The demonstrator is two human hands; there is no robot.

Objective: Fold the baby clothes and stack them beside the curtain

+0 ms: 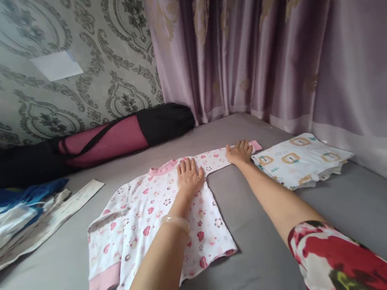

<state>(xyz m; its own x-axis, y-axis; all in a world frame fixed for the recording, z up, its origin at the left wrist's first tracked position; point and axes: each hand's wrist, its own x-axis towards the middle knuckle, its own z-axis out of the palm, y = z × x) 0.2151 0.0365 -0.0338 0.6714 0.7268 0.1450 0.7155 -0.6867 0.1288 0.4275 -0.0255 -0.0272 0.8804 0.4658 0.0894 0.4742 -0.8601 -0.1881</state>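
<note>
A: What's nearest?

B: The flowered sleeves (348, 257) on the person's arms, then a pale bangle (176, 222) around the left wrist.

A: And the shirt?

B: The white shirt (144, 217), printed with hearts and flowers, lies spread on the grey sheet (259, 250), beneath both hands. One sleeve is bent down toward the viewer, ending in a pink cuff (104, 280); the other stretches straight out to the right.

A: What are the fingers doing?

B: The left hand (190, 174) lies flat at the shirt's shoulder, near the pink collar (163, 168), fingers straightened and gripping nothing. The right hand (241, 152) lies flat on the outstretched sleeve near its end, fingers extended too, clutching nothing.

A: What's to either side?

B: Just right of that hand, a folded white cloth (294, 161) with orange prints. Far left, apart from the shirt, a pile of clothes (9, 224) in blue, white and beige.

A: Farther back?

B: A long black and dark pink bag (105, 144) lies along the patterned wall (115, 56). Purple curtains (219, 43) hang to its right, and a piece of paper (57, 66) shows on the wall.
</note>
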